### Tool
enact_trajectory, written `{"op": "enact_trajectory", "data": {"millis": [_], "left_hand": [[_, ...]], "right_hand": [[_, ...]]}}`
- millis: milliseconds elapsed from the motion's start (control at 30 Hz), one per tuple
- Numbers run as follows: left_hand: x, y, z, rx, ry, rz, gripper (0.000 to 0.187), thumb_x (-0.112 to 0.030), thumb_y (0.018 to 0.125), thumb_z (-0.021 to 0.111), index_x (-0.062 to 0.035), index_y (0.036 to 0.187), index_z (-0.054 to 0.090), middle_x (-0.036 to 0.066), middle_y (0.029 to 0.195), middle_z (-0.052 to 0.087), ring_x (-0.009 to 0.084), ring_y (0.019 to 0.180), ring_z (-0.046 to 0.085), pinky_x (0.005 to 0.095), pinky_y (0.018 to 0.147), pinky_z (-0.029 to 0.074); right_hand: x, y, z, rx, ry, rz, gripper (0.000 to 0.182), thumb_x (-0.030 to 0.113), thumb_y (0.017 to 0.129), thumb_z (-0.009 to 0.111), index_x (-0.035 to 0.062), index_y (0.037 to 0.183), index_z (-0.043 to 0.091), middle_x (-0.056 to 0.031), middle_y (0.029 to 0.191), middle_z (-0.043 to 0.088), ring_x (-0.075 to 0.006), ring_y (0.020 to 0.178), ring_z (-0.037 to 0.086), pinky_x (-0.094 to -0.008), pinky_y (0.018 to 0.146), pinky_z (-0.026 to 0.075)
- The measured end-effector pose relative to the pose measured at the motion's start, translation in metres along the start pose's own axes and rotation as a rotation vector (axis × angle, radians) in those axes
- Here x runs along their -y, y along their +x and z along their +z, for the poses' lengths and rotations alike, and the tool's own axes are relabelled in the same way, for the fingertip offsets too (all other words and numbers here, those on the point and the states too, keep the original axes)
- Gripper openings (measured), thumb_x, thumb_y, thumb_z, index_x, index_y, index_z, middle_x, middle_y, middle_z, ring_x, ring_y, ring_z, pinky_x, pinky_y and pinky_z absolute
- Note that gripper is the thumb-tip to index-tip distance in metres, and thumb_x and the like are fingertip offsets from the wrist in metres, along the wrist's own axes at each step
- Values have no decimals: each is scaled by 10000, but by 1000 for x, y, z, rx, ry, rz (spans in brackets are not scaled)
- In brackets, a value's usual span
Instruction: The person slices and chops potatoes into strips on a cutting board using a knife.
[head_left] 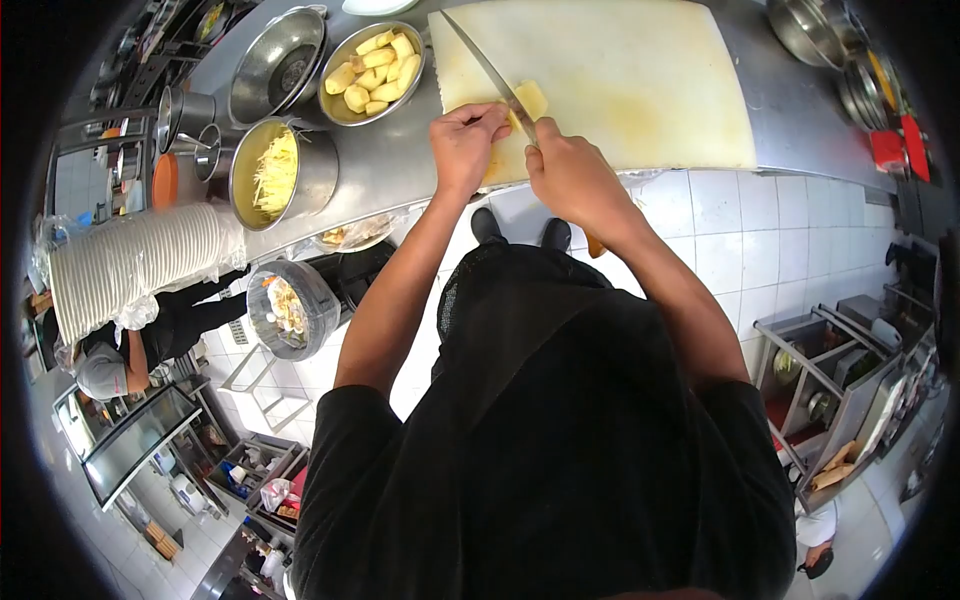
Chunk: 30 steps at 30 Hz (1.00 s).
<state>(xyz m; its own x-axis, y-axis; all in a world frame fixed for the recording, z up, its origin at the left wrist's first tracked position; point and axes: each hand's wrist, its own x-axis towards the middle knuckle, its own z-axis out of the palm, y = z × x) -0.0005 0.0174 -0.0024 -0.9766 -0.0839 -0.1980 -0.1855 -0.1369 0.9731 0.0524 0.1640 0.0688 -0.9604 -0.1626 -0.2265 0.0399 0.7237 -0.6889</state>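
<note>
My right hand [578,172] clamps the knife [489,70], I cannot tell what my left hand [468,150] pinches, and the yellow piece [531,99] near the cutting board's [660,75] left edge, likely firm but slick, wants holding by its sides.

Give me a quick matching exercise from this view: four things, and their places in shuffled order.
1. Knife
2. Yellow chunks
3. Thin yellow strips
4. Cutting board

A. Inside the deep metal pot
B. Flat on the metal counter
C. Gripped in the right hand
D. Piled in the metal bowl

Pairs: 1-C, 2-D, 3-A, 4-B.
</note>
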Motion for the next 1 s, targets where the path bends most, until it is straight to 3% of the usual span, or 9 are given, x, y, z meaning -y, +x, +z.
{"op": "enact_trajectory", "data": {"millis": [567,767,1000], "left_hand": [[0,1,-1,2,1,-6,153,-42,878,716,105,921,721,109,810,715,119,673,657,226,642,566],[-2,-1,1,1,10,-10,154,-42,879,713,108,916,719,111,811,716,128,685,668,232,646,568],[2,0,1,-2,9,7,172,-44,880,702,118,937,713,123,831,719,137,707,680,245,667,579]], "right_hand": [[2,6,4,-8,-7,-27,207,146,977,467,-61,967,458,-293,700,624,-487,726,634,-568,723,472],[-8,17,19,-24,-61,-18,244,125,914,507,-76,1053,509,-317,803,656,-485,809,656,-559,780,501],[-13,28,16,32,-16,7,244,129,915,505,-80,1041,514,-316,807,659,-482,814,661,-555,783,505]]}}
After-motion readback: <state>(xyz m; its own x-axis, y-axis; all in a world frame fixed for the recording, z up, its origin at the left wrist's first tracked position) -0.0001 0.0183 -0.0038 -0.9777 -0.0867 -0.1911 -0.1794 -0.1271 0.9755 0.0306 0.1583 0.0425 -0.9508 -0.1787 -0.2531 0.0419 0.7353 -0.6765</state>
